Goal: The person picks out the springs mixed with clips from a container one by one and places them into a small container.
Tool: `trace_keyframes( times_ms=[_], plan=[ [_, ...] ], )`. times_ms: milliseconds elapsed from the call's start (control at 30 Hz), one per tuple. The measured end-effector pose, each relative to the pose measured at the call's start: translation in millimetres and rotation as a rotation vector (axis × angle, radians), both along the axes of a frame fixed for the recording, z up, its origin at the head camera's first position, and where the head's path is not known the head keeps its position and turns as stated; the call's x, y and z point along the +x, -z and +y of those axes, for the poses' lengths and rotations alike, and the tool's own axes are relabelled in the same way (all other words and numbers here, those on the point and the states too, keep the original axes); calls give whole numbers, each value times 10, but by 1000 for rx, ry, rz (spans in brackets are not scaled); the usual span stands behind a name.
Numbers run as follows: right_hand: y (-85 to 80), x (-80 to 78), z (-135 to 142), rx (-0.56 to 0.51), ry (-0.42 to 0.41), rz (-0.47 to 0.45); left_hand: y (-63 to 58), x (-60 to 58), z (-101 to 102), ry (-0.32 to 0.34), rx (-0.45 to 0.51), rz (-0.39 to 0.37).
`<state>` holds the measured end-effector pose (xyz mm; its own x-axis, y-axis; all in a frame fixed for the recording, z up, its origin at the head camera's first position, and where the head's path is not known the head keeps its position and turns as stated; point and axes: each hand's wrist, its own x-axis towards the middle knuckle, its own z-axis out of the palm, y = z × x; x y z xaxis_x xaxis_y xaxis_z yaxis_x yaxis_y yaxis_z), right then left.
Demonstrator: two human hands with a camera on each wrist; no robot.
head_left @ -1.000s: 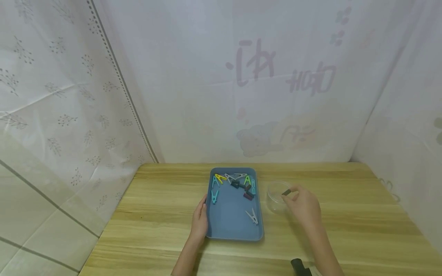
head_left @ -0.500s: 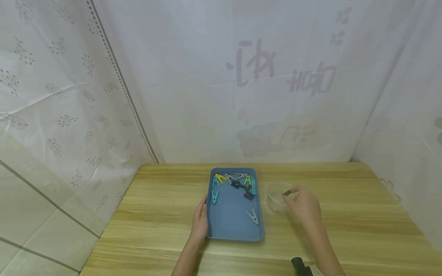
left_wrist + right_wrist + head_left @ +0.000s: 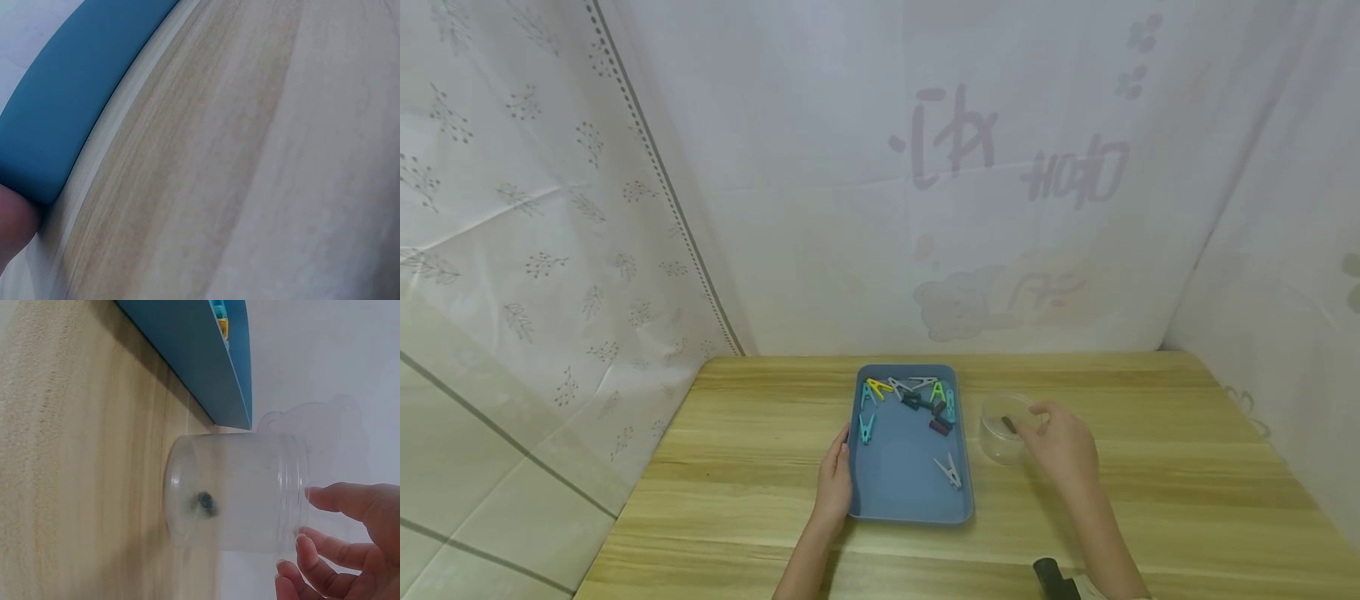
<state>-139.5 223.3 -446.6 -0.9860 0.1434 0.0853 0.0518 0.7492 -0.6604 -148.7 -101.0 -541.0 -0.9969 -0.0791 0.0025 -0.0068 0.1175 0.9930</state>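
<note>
My left hand (image 3: 832, 483) grips the left side of a blue tray (image 3: 910, 500); in the left wrist view only a bit of a finger (image 3: 15, 222) shows against the tray's outer wall (image 3: 69, 94). My right hand (image 3: 1060, 446) is at the rim of a clear round jar (image 3: 244, 469), thumb and fingers apart with nothing between them. Inside the jar is a small dark piece (image 3: 205, 501), slightly blurred. Similar short dark pieces (image 3: 938, 427) lie toward the tray's back right, among yellow, grey, green and teal clothes pegs (image 3: 867, 428).
A single grey clothes peg (image 3: 950, 472) lies in the tray's front right part. Tray and jar stand side by side on a wooden table (image 3: 737, 467). A black object (image 3: 1054, 577) shows by my right forearm. Printed white cloth (image 3: 820, 208) hangs behind the table.
My right hand has let go of the small dark piece, which has dropped from between its fingertips into the jar. The left hand and the tray have stayed in place.
</note>
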Motion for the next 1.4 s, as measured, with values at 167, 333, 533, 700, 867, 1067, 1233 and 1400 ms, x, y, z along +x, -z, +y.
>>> trace_keyframes(
  times_ms=[167, 333, 533, 700, 867, 1067, 1233, 1400],
  plan=[
    [-45, 1, -3, 2, -5, 8, 4, 1, 0, 9, 1, 13],
    [-107, -7, -22, 6, -10, -2, -12, -3, -10, 16, 22, 19],
    [-190, -20, -72, 6, -11, -13, -25, -24, -31, 29, 6, 13],
    [-254, -40, -115, 25, -9, -22, -54, -24, -69, 62, -15, -8],
    [-290, -52, -151, 30, -8, -23, -73, -26, -116, 90, -42, -16],
    [-297, -46, -200, 17, -10, 8, -67, -21, -166, 137, -97, 9],
    [-323, -48, -231, 26, -13, 10, -67, -5, -218, 168, -103, 32],
    [-339, -57, -254, 41, -16, 17, -59, 6, -268, 181, -90, 44]
  ],
)
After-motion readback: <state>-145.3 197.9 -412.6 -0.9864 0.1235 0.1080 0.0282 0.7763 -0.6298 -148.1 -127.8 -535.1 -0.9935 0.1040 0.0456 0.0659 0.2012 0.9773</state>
